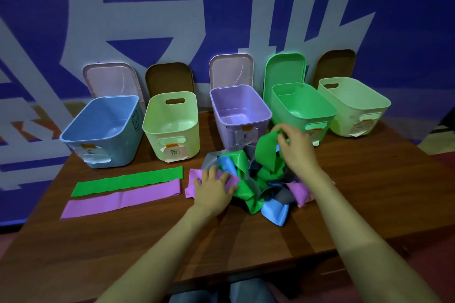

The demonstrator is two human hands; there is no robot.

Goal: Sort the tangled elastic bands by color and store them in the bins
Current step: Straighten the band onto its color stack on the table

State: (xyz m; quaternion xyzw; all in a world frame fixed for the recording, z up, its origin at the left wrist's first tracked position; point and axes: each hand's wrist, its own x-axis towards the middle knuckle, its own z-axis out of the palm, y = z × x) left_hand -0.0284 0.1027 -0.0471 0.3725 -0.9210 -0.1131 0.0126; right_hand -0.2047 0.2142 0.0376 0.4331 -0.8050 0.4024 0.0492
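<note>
Pinching a green band (267,152) in the right grip (295,147) above the tangle (248,189) at the middle of the counter (147,241), pressing it with the flat left grip (213,186), risking tighter knots if yanked while snagged.

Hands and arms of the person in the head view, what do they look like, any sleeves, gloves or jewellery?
The left hand and right hand are bare: no gloves, and no ring, watch or bracelet that I can see. Both forearms are uncovered all the way to the picture's bottom edge, so no sleeve is in view. There are no markings or tape on them.
</note>
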